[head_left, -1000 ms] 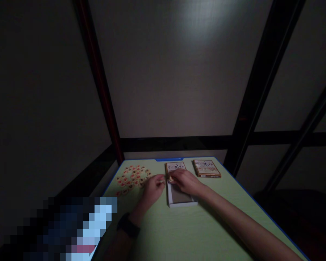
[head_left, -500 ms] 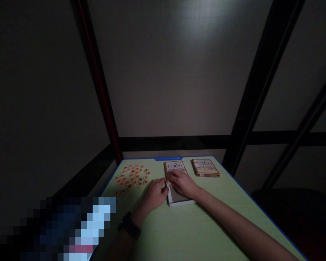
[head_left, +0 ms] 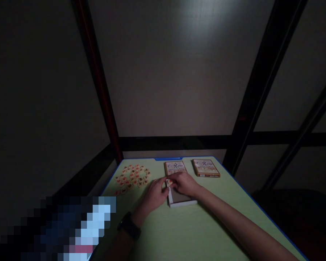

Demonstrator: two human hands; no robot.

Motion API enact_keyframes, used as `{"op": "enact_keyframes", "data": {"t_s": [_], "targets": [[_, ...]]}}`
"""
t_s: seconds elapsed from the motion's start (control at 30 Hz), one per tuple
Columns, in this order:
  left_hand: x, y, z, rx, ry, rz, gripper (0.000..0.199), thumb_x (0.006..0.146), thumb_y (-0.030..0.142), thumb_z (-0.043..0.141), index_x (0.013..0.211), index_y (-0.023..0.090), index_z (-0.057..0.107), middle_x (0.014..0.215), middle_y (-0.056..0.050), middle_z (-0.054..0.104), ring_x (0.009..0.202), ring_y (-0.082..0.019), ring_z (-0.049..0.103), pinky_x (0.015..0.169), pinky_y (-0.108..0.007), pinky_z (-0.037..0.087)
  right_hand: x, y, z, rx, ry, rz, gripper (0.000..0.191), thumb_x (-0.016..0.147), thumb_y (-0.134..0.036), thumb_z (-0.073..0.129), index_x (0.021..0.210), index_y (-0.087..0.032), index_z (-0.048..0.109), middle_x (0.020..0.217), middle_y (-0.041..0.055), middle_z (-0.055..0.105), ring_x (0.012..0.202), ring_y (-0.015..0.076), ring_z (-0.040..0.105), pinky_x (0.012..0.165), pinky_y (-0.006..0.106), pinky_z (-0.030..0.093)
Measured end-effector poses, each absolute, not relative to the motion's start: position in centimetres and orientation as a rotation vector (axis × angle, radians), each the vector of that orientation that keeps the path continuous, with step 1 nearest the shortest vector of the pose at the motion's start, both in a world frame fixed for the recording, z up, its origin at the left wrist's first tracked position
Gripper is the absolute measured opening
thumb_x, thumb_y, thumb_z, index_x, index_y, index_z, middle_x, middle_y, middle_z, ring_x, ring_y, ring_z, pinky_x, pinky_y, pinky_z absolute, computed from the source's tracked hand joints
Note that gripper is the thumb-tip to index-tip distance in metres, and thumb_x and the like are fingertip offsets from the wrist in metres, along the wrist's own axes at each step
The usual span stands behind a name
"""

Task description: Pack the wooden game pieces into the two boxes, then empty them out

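Observation:
A shallow open box (head_left: pixel 182 196) with a grey bottom and white walls lies on the table in front of me. My left hand (head_left: pixel 157 194) holds its left wall near the far corner, with thumb and forefinger spread along the edge. One round Chinese chess piece (head_left: pixel 170 182) with a red mark rests in that far-left corner. Over it, my right hand (head_left: pixel 185 184) has its thumb and fingers apart, close around the piece. Many more Chinese chess pieces (head_left: pixel 134 174), marked red or black, lie loosely spread left of the box.
Directly behind the open box is a printed box piece (head_left: pixel 175 166) with dark characters. A similar printed box (head_left: pixel 206 168) sits at the far right of the green table (head_left: pixel 163 235). A wall panel (head_left: pixel 174 90) rises behind the table.
My right fingers have spread and lifted off the chess piece, which now shows in the box corner. The left hand has stayed at the box wall.

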State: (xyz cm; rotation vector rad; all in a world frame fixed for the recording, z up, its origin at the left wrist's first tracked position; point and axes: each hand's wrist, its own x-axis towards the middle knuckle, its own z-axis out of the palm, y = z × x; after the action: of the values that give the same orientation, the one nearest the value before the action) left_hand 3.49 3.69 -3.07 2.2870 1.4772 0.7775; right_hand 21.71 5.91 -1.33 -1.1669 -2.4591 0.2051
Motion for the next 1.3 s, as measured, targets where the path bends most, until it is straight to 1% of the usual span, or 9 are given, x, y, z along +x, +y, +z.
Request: {"op": "enact_keyframes", "data": {"t_s": [0.17, 0.43, 0.6, 0.77, 0.93, 1.03, 1.1, 1.2, 1.3], "targets": [[3.5, 3.6, -2.8, 2.285, 1.48, 0.751, 0.043, 0.082, 0.014, 0.058, 0.124, 0.018, 0.062, 0.098, -0.007, 0.073, 0.093, -0.02, 0.066, 0.088, -0.031, 0.051, 21.4, 5.7, -1.6, -1.264, -2.458, 0.173, 0.025, 0.084, -0.021, 0.062, 0.107, -0.021, 0.071, 0.095, 0.0085, 0.076, 0.091, 0.0236, 0.068, 0.078, 0.029, 0.045], [3.5, 3.6, -2.9, 2.297, 1.467, 0.769, 0.043, 0.083, 0.016, 0.057, 0.125, 0.019, 0.062, 0.094, -0.005, 0.073, 0.089, -0.02, 0.067, 0.085, -0.03, 0.052, 20.9, 5.1, -1.3, -1.367, -2.45, 0.152, 0.035, 0.086, -0.019, 0.057, 0.119, -0.02, 0.065, 0.106, 0.0111, 0.074, 0.099, 0.0235, 0.066, 0.081, 0.029, 0.044], [3.4, 3.8, -3.2, 2.312, 1.459, 0.78, 0.04, 0.085, 0.02, 0.057, 0.125, 0.02, 0.062, 0.093, -0.005, 0.074, 0.09, -0.02, 0.067, 0.084, -0.03, 0.052, 20.9, 5.0, -1.5, -1.396, -2.426, 0.196, 0.034, 0.083, -0.02, 0.06, 0.117, -0.018, 0.065, 0.099, 0.0097, 0.074, 0.093, 0.0231, 0.067, 0.075, 0.028, 0.044], [3.4, 3.8, -3.2, 2.329, 1.475, 0.775, 0.033, 0.09, 0.025, 0.053, 0.121, 0.02, 0.064, 0.099, -0.006, 0.074, 0.092, -0.019, 0.068, 0.087, -0.029, 0.051, 21.2, 5.0, -0.5, -1.34, -2.388, 0.25, 0.035, 0.083, -0.026, 0.064, 0.117, -0.019, 0.065, 0.089, 0.0069, 0.075, 0.084, 0.0218, 0.068, 0.07, 0.026, 0.043], [2.2, 4.1, -2.3, 2.412, 1.763, 0.709, 0.03, 0.092, 0.021, 0.046, 0.115, 0.017, 0.065, 0.112, -0.009, 0.07, 0.104, -0.021, 0.064, 0.096, -0.032, 0.047, 23.1, 4.5, 0.9, -1.355, -2.257, 0.298, 0.034, 0.082, -0.026, 0.065, 0.115, -0.02, 0.066, 0.081, 0.0044, 0.074, 0.075, 0.0201, 0.067, 0.067, 0.026, 0.044], [0.5, 4.3, -1.4, 2.445, 2.046, 0.586, 0.026, 0.091, 0.022, 0.049, 0.11, 0.017, 0.066, 0.114, -0.012, 0.066, 0.11, -0.024, 0.06, 0.098, -0.035, 0.046, 24.9, 3.8, -0.1, -1.38, -2.188, 0.298, 0.029, 0.083, -0.024, 0.06, 0.111, -0.019, 0.068, 0.085, 0.0055, 0.074, 0.074, 0.0204, 0.066, 0.067, 0.028, 0.045], [-0.7, 4.3, -0.9, 2.4, 2.205, 0.482, 0.023, 0.09, 0.027, 0.052, 0.105, 0.016, 0.066, 0.116, -0.014, 0.063, 0.112, -0.027, 0.057, 0.096, -0.037, 0.046, 25.9, 3.2, -1.3, -1.374, -2.149, 0.29, 0.026, 0.087, -0.026, 0.055, 0.108, -0.019, 0.068, 0.085, 0.0058, 0.074, 0.074, 0.0206, 0.066, 0.067, 0.029, 0.046], [-2.0, 4.3, -0.7, 2.354, 2.234, 0.352, 0.022, 0.091, 0.032, 0.053, 0.1, 0.016, 0.065, 0.116, -0.014, 0.061, 0.113, -0.028, 0.055, 0.094, -0.038, 0.045, 26.4, 2.6, -2.9, -1.351, -2.095, 0.228, 0.026, 0.089, -0.03, 0.051, 0.105, -0.019, 0.069, 0.082, 0.0062, 0.073, 0.075, 0.0215, 0.066, 0.07, 0.031, 0.048], [-2.3, 4.3, -0.8, 2.367, 2.156, 0.318, 0.021, 0.093, 0.03, 0.05, 0.101, 0.016, 0.064, 0.117, -0.013, 0.061, 0.114, -0.027, 0.055, 0.096, -0.037, 0.044, 26.0, 2.4, -3.4, -1.287, -2.096, 0.136, 0.024, 0.09, -0.027, 0.049, 0.102, -0.019, 0.069, 0.091, 0.0083, 0.073, 0.084, 0.0223, 0.065, 0.077, 0.033, 0.05]]}}
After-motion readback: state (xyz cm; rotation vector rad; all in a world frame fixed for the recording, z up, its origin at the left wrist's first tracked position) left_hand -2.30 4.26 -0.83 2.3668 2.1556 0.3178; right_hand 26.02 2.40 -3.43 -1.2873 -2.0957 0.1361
